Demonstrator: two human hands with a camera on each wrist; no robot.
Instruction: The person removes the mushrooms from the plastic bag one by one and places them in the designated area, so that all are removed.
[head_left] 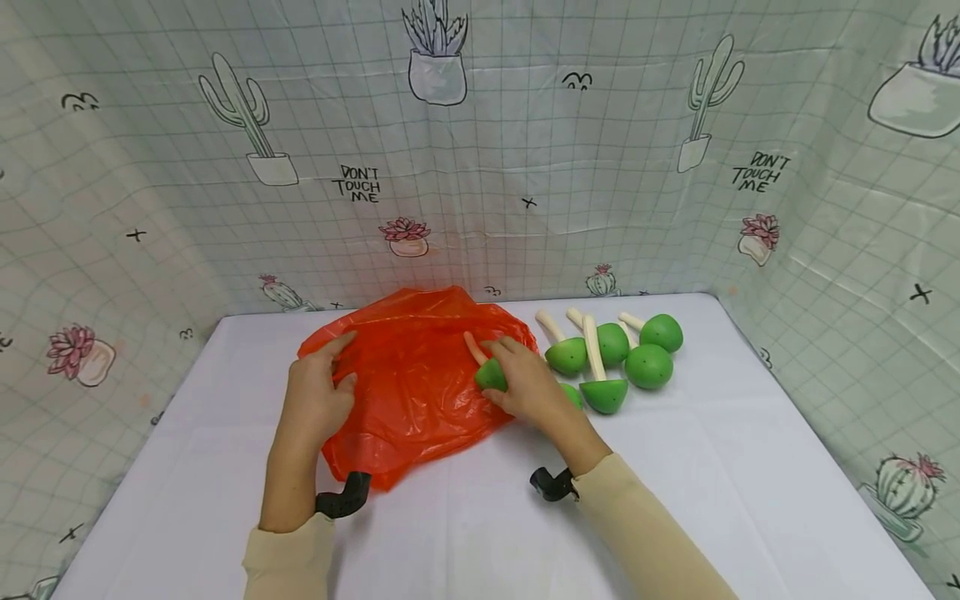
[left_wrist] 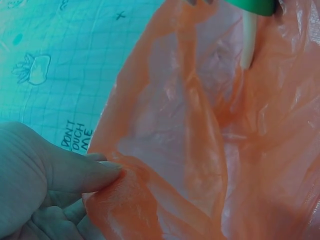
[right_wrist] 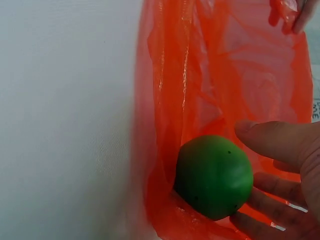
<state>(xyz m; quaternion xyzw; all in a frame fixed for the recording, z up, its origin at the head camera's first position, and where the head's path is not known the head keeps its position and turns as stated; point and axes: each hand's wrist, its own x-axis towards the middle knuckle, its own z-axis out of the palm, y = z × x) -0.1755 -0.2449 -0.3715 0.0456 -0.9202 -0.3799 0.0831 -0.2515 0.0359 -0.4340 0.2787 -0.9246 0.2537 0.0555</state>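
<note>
My left hand (head_left: pixel 318 396) pinches the left edge of a red plastic bag (head_left: pixel 420 392) between thumb and fingers, as the left wrist view shows. The bag's mouth is spread between my hands. At its right side lies a toy mushroom (head_left: pixel 491 377) with a green cap and pale stem, the stem pointing into the bag. My right hand (head_left: pixel 532 387) is beside this mushroom. In the right wrist view, its fingertips are right at the green cap (right_wrist: pixel 215 177), while the extended thumb (right_wrist: pixel 275 142) stands apart from it.
Several more green-capped mushrooms (head_left: pixel 603 396) lie in a loose cluster on the white table (head_left: pixel 480 533), right of the bag. Behind the table hangs a gridded cloth (head_left: pixel 480 167) printed with cacti. Each wrist carries a black camera mount (head_left: pixel 345 496).
</note>
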